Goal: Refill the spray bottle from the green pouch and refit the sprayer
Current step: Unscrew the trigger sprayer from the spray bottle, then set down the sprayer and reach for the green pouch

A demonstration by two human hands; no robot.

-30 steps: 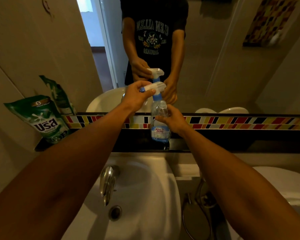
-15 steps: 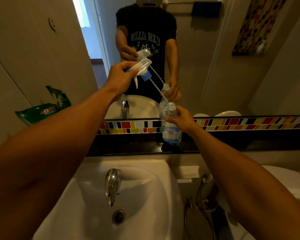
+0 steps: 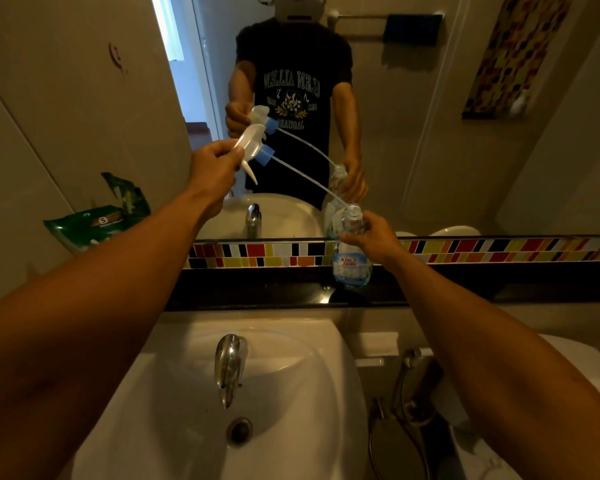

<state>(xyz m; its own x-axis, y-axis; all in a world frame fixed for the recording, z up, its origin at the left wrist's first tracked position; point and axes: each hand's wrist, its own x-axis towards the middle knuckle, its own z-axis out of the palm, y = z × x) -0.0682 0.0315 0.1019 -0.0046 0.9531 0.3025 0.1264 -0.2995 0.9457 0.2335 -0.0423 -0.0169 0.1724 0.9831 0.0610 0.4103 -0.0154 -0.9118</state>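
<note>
A clear spray bottle point(image 3: 350, 265) with a blue label stands on the black ledge point(image 3: 257, 292) below the mirror. My right hand point(image 3: 371, 237) grips its upper body. My left hand point(image 3: 213, 168) holds the white sprayer point(image 3: 250, 142) with its blue collar, lifted up and to the left. Its thin dip tube point(image 3: 305, 176) slants down, and the tip is still at the open neck of the bottle. The green pouch point(image 3: 90, 225) leans against the left wall, partly hidden behind my left forearm.
A white sink point(image 3: 291, 393) with a chrome tap point(image 3: 228, 365) lies below the ledge. A hose and a white toilet point(image 3: 589, 358) are at the right. The mirror point(image 3: 413, 116) repeats my hands and the bottle. A multicoloured tile strip point(image 3: 482, 249) runs above the ledge.
My left hand has lifted the sprayer off the bottle and drawn it up and left, so the dip tube is almost fully out. My right hand keeps the bottle on the ledge.
</note>
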